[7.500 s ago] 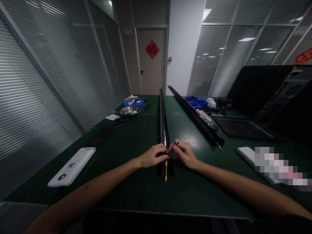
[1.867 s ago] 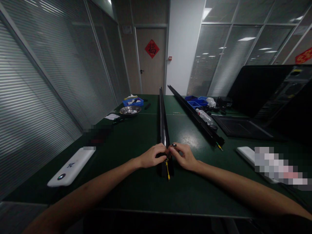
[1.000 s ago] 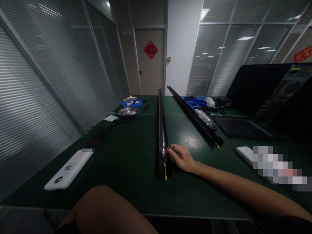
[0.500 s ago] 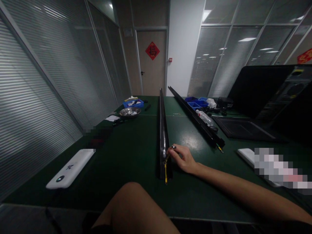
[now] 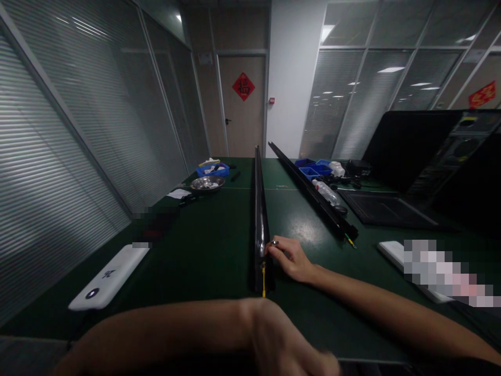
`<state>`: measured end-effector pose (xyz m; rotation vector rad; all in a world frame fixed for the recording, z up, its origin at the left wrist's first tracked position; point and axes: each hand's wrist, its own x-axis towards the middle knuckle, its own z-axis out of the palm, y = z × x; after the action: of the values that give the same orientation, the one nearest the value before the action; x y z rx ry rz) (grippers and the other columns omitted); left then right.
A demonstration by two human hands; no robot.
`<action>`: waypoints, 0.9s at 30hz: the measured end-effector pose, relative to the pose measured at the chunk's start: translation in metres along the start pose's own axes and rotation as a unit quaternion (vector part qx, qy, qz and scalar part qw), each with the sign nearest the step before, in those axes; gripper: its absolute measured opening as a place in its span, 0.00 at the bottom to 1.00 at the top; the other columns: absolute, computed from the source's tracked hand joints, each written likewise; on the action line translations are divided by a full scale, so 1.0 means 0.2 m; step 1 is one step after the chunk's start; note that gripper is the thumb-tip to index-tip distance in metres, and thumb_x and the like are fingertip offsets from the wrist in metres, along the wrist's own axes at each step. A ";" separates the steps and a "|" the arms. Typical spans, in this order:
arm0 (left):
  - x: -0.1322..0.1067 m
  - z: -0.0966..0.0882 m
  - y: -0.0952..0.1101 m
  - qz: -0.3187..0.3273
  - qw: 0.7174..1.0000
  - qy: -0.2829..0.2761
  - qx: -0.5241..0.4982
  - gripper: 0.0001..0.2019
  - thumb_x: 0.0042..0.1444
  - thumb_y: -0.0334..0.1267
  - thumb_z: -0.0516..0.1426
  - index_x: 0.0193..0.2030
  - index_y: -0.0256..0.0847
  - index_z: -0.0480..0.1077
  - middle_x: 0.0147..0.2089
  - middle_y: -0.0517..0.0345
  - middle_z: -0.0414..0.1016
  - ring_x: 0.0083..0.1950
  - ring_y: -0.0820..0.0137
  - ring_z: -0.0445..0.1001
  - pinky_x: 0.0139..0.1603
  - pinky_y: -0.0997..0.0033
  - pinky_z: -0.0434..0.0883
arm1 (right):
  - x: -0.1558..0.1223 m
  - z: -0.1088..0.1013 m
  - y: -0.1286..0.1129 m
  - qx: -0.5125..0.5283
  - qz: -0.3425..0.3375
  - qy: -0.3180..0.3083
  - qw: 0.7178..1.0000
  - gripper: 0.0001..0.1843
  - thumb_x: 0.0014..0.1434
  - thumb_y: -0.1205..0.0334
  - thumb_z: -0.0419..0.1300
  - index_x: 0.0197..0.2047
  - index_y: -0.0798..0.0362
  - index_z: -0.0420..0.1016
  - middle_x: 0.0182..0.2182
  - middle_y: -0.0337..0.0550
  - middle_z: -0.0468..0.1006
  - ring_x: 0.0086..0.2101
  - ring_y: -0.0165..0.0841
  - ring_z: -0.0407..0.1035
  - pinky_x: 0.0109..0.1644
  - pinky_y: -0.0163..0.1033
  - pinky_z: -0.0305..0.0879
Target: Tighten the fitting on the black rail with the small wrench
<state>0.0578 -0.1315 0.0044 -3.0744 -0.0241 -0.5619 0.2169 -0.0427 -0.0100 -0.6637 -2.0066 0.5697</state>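
Observation:
A long black rail (image 5: pixel 260 209) lies lengthwise on the green table, its near end toward me. A yellow wire (image 5: pixel 263 282) sticks out of that end. My right hand (image 5: pixel 291 258) is at the rail's right edge near the wire, thumb and forefinger closed; what they pinch is hidden. Something small and shiny (image 5: pixel 274 243) shows at its fingers, perhaps a ring. My left hand (image 5: pixel 287 339) is low in front of the rail's near end, bent down and smeared by motion, its fingers mostly out of sight. Part of the wire's end lies behind it.
A second black rail (image 5: pixel 313 188) with a green-yellow wire (image 5: pixel 350 241) lies to the right. Beyond it are a plastic bottle (image 5: pixel 326 193) and blue bins (image 5: pixel 309 172). White devices lie left (image 5: pixel 111 277) and right (image 5: pixel 391 250). A metal bowl (image 5: pixel 207 183) stands far left.
My left arm has swung right across the front, bringing the hand before the rail's near end. My right hand has shifted slightly, staying at the rail's edge. The view has tilted slightly.

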 end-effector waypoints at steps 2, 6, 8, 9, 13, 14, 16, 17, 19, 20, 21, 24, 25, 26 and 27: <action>-0.08 -0.06 -0.22 0.035 0.999 0.005 -0.034 0.13 0.62 0.60 0.51 0.51 0.78 0.71 0.41 0.60 0.75 0.43 0.60 0.76 0.37 0.54 0.75 | 0.00 0.01 0.00 -0.008 0.000 0.010 1.000 0.15 0.74 0.58 0.50 0.39 0.52 0.74 0.31 0.42 0.73 0.31 0.33 0.69 0.37 0.37 0.65; -0.26 -0.15 -0.53 -0.108 0.984 0.131 -0.062 0.14 0.68 0.38 0.47 0.51 0.46 0.73 0.43 0.50 0.76 0.43 0.61 0.74 0.48 0.54 0.70 | 0.00 0.01 0.00 -0.014 0.000 0.014 1.000 0.15 0.74 0.57 0.51 0.38 0.52 0.73 0.31 0.42 0.73 0.31 0.33 0.69 0.37 0.37 0.65; -0.30 -0.15 -0.59 -0.177 0.971 0.112 -0.114 0.14 0.69 0.33 0.45 0.50 0.42 0.71 0.44 0.51 0.76 0.47 0.62 0.72 0.52 0.56 0.67 | 0.00 0.01 0.01 -0.019 0.008 0.016 1.000 0.16 0.74 0.56 0.51 0.38 0.53 0.74 0.31 0.42 0.74 0.31 0.33 0.69 0.37 0.37 0.65; -0.31 -0.15 -0.60 -0.196 0.963 0.115 -0.144 0.13 0.68 0.32 0.46 0.50 0.41 0.70 0.45 0.51 0.76 0.47 0.63 0.72 0.52 0.58 0.67 | 0.00 0.01 0.01 -0.022 0.014 0.020 0.999 0.16 0.74 0.56 0.50 0.38 0.53 0.74 0.31 0.42 0.74 0.31 0.33 0.69 0.37 0.37 0.65; -0.30 -0.12 -0.59 -0.274 0.913 0.214 -0.212 0.10 0.66 0.31 0.47 0.47 0.39 0.68 0.43 0.51 0.74 0.46 0.64 0.72 0.52 0.61 0.69 | -0.01 0.00 0.02 -0.033 0.034 0.050 0.998 0.18 0.74 0.55 0.50 0.39 0.53 0.76 0.29 0.41 0.73 0.29 0.32 0.68 0.35 0.36 0.64; -0.30 -0.12 -0.59 -0.283 0.912 0.217 -0.204 0.10 0.66 0.30 0.47 0.44 0.39 0.69 0.42 0.52 0.74 0.47 0.63 0.72 0.53 0.60 0.69 | -0.01 0.00 0.02 -0.033 0.034 0.049 0.998 0.18 0.74 0.55 0.50 0.39 0.53 0.76 0.29 0.40 0.72 0.29 0.32 0.68 0.35 0.36 0.63; -0.30 -0.12 -0.60 -0.295 0.917 0.189 -0.191 0.12 0.63 0.27 0.48 0.42 0.40 0.71 0.44 0.52 0.75 0.49 0.62 0.70 0.57 0.58 0.67 | -0.01 0.00 0.02 -0.032 0.027 0.041 0.998 0.18 0.74 0.55 0.50 0.39 0.53 0.76 0.28 0.40 0.72 0.29 0.32 0.68 0.35 0.36 0.63; -0.30 -0.12 -0.61 -0.302 0.919 0.169 -0.187 0.13 0.61 0.25 0.48 0.42 0.40 0.72 0.46 0.53 0.75 0.51 0.61 0.69 0.58 0.57 0.66 | -0.01 -0.01 0.01 -0.031 0.024 0.039 0.998 0.18 0.74 0.54 0.50 0.39 0.53 0.76 0.28 0.40 0.72 0.29 0.32 0.68 0.35 0.36 0.63; -0.31 -0.11 -0.62 -0.306 0.926 0.125 -0.183 0.16 0.56 0.23 0.49 0.42 0.42 0.74 0.52 0.53 0.74 0.57 0.60 0.66 0.62 0.54 0.64 | -0.01 -0.01 0.00 -0.032 0.018 0.039 0.999 0.18 0.74 0.54 0.49 0.39 0.53 0.75 0.29 0.40 0.72 0.29 0.32 0.68 0.35 0.37 0.63; -0.31 -0.10 -0.63 -0.304 0.930 0.105 -0.177 0.18 0.54 0.22 0.50 0.43 0.43 0.75 0.56 0.54 0.72 0.61 0.59 0.64 0.64 0.52 0.62 | 0.00 -0.01 -0.01 -0.033 0.015 0.040 0.999 0.18 0.74 0.55 0.49 0.38 0.53 0.75 0.29 0.40 0.72 0.29 0.32 0.68 0.35 0.37 0.63; -0.31 -0.10 -0.63 -0.299 0.935 0.087 -0.169 0.19 0.53 0.21 0.50 0.43 0.44 0.76 0.59 0.54 0.71 0.63 0.58 0.62 0.65 0.50 0.60 | 0.00 -0.01 -0.01 -0.033 0.012 0.040 0.999 0.18 0.74 0.55 0.49 0.38 0.53 0.75 0.29 0.41 0.72 0.30 0.32 0.68 0.35 0.37 0.63; -0.31 -0.09 -0.64 -0.277 0.949 0.047 -0.145 0.20 0.51 0.21 0.51 0.42 0.44 0.77 0.64 0.57 0.67 0.67 0.54 0.58 0.66 0.47 0.57 | 0.00 -0.01 -0.01 -0.031 0.006 0.038 0.999 0.19 0.75 0.55 0.49 0.37 0.53 0.74 0.30 0.42 0.73 0.30 0.33 0.68 0.36 0.38 0.64; -0.31 -0.08 -0.64 -0.269 0.952 0.036 -0.141 0.19 0.51 0.21 0.51 0.41 0.44 0.77 0.65 0.57 0.66 0.67 0.54 0.58 0.66 0.46 0.57 | 0.00 -0.01 0.00 -0.029 0.007 0.036 0.999 0.18 0.75 0.55 0.49 0.37 0.53 0.74 0.30 0.42 0.74 0.30 0.33 0.69 0.36 0.38 0.64; -0.31 -0.09 -0.64 -0.263 0.954 0.028 -0.139 0.19 0.51 0.21 0.51 0.41 0.44 0.77 0.66 0.57 0.66 0.68 0.53 0.57 0.66 0.46 0.57 | 0.00 -0.01 0.00 -0.028 0.008 0.034 0.999 0.18 0.74 0.55 0.49 0.38 0.53 0.74 0.30 0.42 0.74 0.30 0.33 0.69 0.36 0.38 0.64; -0.30 -0.09 -0.64 -0.260 0.955 0.022 -0.139 0.19 0.51 0.21 0.51 0.42 0.44 0.77 0.67 0.56 0.65 0.68 0.53 0.57 0.65 0.46 0.57 | 0.00 -0.01 0.00 -0.028 0.009 0.033 0.999 0.18 0.74 0.55 0.49 0.38 0.53 0.74 0.31 0.42 0.74 0.30 0.33 0.69 0.36 0.38 0.64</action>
<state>-0.0077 -0.0054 0.0008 -3.3174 -0.8451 -0.6983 0.2184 -0.0428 -0.0100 -0.7266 -1.9629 0.4981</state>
